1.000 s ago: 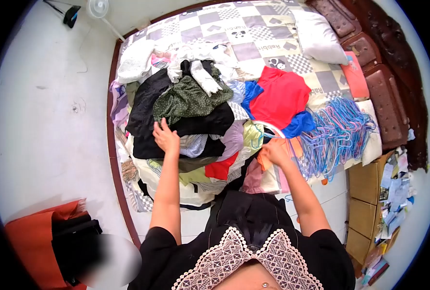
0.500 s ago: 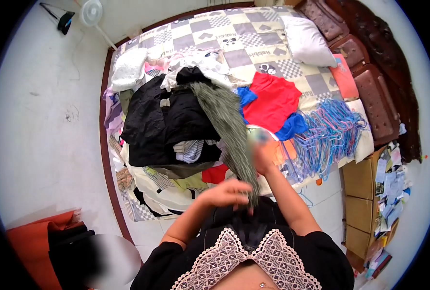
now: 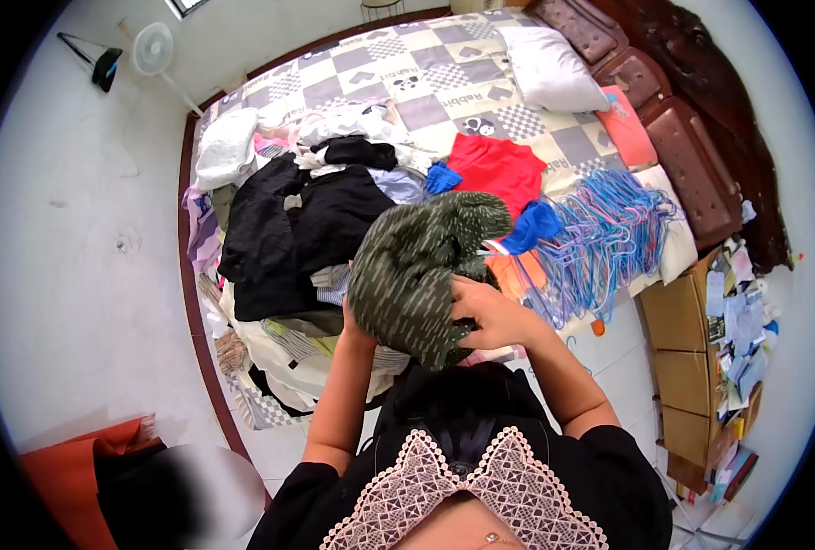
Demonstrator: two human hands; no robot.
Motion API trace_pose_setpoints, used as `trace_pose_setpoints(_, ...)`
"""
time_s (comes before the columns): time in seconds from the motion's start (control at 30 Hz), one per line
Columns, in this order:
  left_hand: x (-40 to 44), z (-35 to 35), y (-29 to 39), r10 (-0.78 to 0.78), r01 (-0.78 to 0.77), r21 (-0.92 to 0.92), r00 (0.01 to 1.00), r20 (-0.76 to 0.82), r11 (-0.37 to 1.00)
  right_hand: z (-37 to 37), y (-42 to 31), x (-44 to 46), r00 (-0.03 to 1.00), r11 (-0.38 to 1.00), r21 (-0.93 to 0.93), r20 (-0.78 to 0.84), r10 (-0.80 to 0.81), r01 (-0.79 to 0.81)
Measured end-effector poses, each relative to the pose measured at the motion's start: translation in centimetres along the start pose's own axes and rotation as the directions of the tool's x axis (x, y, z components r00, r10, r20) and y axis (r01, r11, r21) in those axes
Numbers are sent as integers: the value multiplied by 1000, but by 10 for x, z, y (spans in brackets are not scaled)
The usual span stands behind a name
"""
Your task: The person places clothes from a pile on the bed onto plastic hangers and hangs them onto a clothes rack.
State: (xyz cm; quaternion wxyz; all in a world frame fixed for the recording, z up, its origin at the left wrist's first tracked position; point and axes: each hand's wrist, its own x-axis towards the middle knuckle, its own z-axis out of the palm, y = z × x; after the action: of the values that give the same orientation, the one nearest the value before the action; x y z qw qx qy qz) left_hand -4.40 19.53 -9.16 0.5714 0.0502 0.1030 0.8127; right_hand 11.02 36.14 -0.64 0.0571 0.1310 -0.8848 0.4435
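A dark green garment with pale flecks [image 3: 406,275] is bunched up in front of me, above the near side of the bed. My right hand [image 3: 492,314] grips its right edge, fingers curled into the cloth. On the other side my left hand [image 3: 357,328] holds the garment, its fingers mostly hidden behind the fabric. Which kind of garment it is, I cannot tell. Black clothes [image 3: 270,238] lie in a heap to the left. Beyond the garment to the right are a red garment [image 3: 496,171] and a blue cloth [image 3: 530,229].
Many blue and pink hangers [image 3: 600,243] lie at the bed's right. A white pillow [image 3: 554,69] rests near the brown headboard [image 3: 692,165]. Cardboard boxes [image 3: 682,376] stand at the right, a white fan [image 3: 154,50] at the back left, and an orange-red cloth [image 3: 68,467] at lower left.
The green garment hung long and stretched before; now it is gathered up between both hands. My left hand has moved up and left onto it, and a black garment behind it now lies uncovered.
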Motion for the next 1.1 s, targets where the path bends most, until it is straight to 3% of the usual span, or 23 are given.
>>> trace_pose_setpoints(0.03,6,-3,-4,-40,35,-190,999,-23,981,3,1,-6,1000,1000,0,-3,5,-5)
trace_pose_setpoints(0.07,13,-2,-7,-44,40,-191,999,-20,981,6,8,-13,995,992,82,-1,101,-100)
trace_pose_setpoints(0.1,20,4,-10,-30,32,-52,998,56,998,11,17,-20,981,968,162,6,195,-193)
trace_pose_setpoints(0.17,25,25,-23,-61,60,63,998,11,996,24,32,-30,974,954,250,-110,196,-163)
trace_pose_setpoints(0.23,32,33,-33,-88,86,-15,990,-108,996,35,39,-39,714,608,733,-247,655,-305)
trace_pose_setpoints(0.3,36,30,-40,-87,84,-21,981,-172,996,40,33,-37,628,611,763,-373,683,-212)
trace_pose_setpoints(0.37,39,16,-41,-130,130,-13,990,-48,991,40,26,-34,492,186,982,-157,857,-11)
trace_pose_setpoints(0.43,38,19,-40,-136,136,-14,981,-141,991,36,24,-28,411,222,975,-200,889,-4)
trace_pose_setpoints(0.5,37,18,-33,-17,112,355,965,-260,928,19,14,-23,318,172,985,-172,932,28)
trace_pose_setpoints(0.53,38,2,-31,-25,193,519,949,-314,833,25,38,-33,456,199,970,-242,856,141)
trace_pose_setpoints(0.57,34,-3,-34,76,275,786,924,-376,554,34,53,-34,455,198,970,-242,857,143)
trace_pose_setpoints(0.6,25,-8,-39,289,292,954,909,-300,70,39,61,-33,445,465,881,-450,774,82)
trace_pose_setpoints(0.63,16,-14,-44,431,324,843,894,-123,-430,44,69,-33,449,695,719,-627,637,20)
trace_pose_setpoints(0.7,11,8,-52,429,127,991,898,-99,-37,48,61,-24,446,800,593,-693,566,-92)
trace_pose_setpoints(0.73,9,18,-60,305,119,917,920,-246,380,54,58,-20,506,826,516,-663,552,-225)
trace_pose_setpoints(0.77,8,27,-70,135,130,671,935,-328,730,60,54,-18,566,839,419,-620,544,-348)
trace_pose_setpoints(0.8,10,25,-76,-12,224,501,920,-392,836,72,55,-15,587,865,406,-637,500,-296)
trace_pose_setpoints(0.83,13,23,-83,-23,220,503,929,-368,836,81,56,-13,607,888,392,-652,454,-243)
trace_pose_setpoints(0.9,17,20,-78,-54,250,500,926,-375,829,68,43,-11,620,787,575,-539,570,-223)
trace_pose_setpoints(0.93,20,18,-76,-52,248,500,926,-374,830,60,40,-13,603,722,670,-508,615,-173)
trace_pose_setpoints(0.97,23,15,-74,-57,206,439,943,-329,875,54,39,-13,559,544,839,-448,698,-8)
trace_pose_setpoints(1.03,22,5,-71,-54,164,375,956,-288,912,31,24,-22,493,491,859,-493,717,144)
trace_pose_setpoints(1.1,22,-8,-67,120,33,395,927,-355,918,27,39,-37,411,556,810,-577,706,183)
